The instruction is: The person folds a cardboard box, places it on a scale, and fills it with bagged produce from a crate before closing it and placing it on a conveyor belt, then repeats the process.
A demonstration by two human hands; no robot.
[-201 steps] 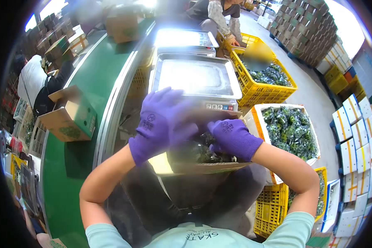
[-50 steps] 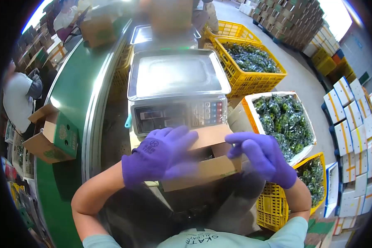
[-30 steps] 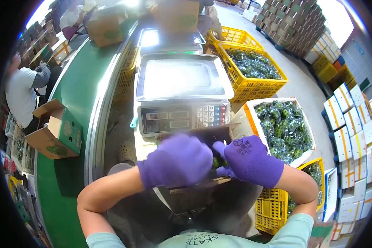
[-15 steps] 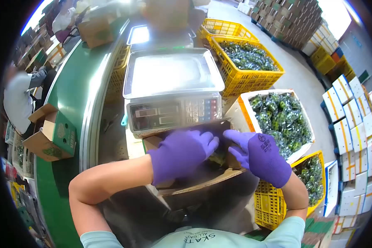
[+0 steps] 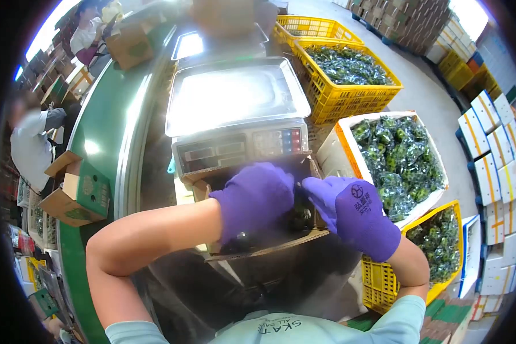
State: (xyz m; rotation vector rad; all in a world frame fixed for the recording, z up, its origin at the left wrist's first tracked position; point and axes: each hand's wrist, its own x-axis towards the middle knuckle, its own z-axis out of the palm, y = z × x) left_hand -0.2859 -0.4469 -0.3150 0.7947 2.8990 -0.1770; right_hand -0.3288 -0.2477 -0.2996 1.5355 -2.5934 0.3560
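An open cardboard box (image 5: 269, 250) stands in front of a weighing scale (image 5: 238, 97), with dark, shiny packed contents partly visible inside. My left hand (image 5: 259, 198), in a purple glove, reaches into the box from the left, its fingers bent down and their tips hidden. My right hand (image 5: 355, 212), in a matching glove with dark print, is over the box's right side. Its fingers point down and inward near the left hand, and whether they hold anything is hidden. To the right, a white foam box (image 5: 352, 163) holds bagged green produce (image 5: 393, 155).
A green conveyor (image 5: 100, 137) runs along the left, bearing a green-printed carton (image 5: 86, 192). Yellow crates (image 5: 350, 94) of bagged produce stand at the back right and lower right (image 5: 378, 281). Two people (image 5: 31, 149) are beyond the conveyor. White boxes (image 5: 496, 172) are stacked far right.
Both hands have shifted slightly within the box area, the right one's fingers now closer together and lower. The whole view has also shifted a little.
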